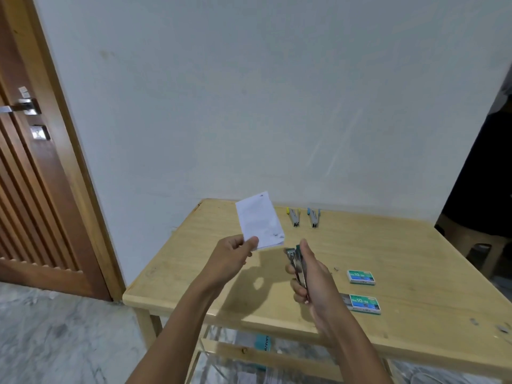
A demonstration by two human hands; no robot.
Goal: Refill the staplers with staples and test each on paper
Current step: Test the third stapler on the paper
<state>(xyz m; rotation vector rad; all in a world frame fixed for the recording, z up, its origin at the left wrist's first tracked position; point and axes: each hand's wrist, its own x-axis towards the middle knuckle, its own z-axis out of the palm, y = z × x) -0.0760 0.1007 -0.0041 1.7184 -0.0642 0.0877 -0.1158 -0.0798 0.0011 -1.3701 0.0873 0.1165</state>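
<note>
We pinched the paper (pixel 260 221) in our left hand (pixel 234 254) above the table (pixel 393 253), gripped the stapler (pixel 297 263) in our right hand (pixel 314 278), and judged the sheet's corner should sit fully inside before squeezing.

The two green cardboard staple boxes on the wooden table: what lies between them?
Nothing: in the head view, only bare pale wooden table shows between the farther green staple box and the nearer green staple box.

A plain room in a home, it seems. A slatted wooden door (pixel 36 195) with a metal handle (pixel 26 107) stands far left of the fingers (pixel 250 241). A bare white wall (pixel 249 92) rises beyond them. A small pale tabletop (pixel 401 253) lies beneath, over a marble floor (pixel 55 342).
</note>
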